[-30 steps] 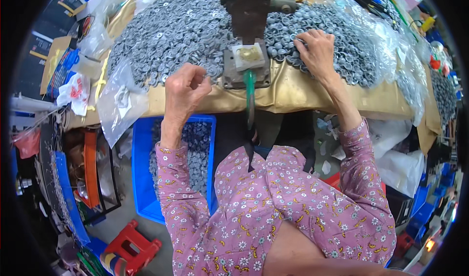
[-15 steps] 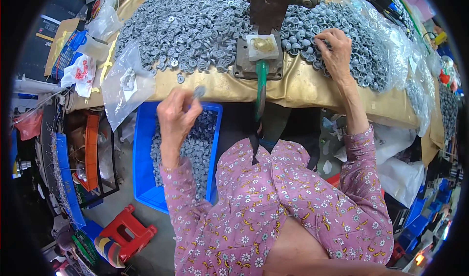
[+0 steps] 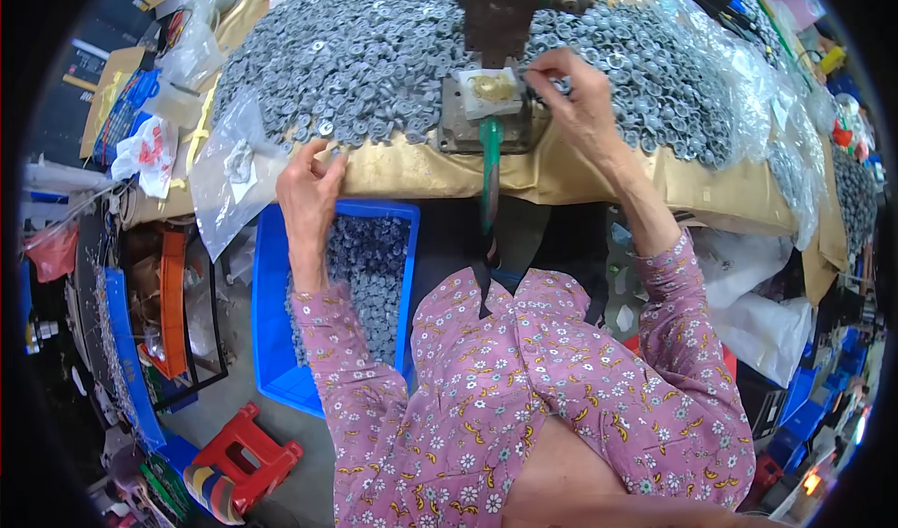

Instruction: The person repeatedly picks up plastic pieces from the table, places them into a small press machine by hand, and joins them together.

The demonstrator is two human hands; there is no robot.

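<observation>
My right hand [image 3: 585,107] pinches a small grey round cap [image 3: 562,85] just right of the press's white block [image 3: 491,105]. That block, with a yellowish patch on top, sits on a dark metal base under the press's dark head [image 3: 499,14]. A green handle [image 3: 490,159] hangs from the base's front. My left hand [image 3: 307,196] is at the table's front edge, finger and thumb bent together by the left heap of grey round parts [image 3: 374,70]. A bit of grey shows at its thumb, too small to name. Another heap of grey caps [image 3: 645,70] lies right of the press.
Below the gold-covered table edge [image 3: 402,168] stands a blue bin [image 3: 271,322] with many grey parts in it. Clear plastic bags [image 3: 229,187] lie at the left; plastic sheeting [image 3: 762,116] covers the right side. A red stool [image 3: 245,458] stands on the floor.
My right hand has moved left from the right heap to the press block, carrying a grey cap. My left hand has moved left and up from above the bin to the left heap's edge.
</observation>
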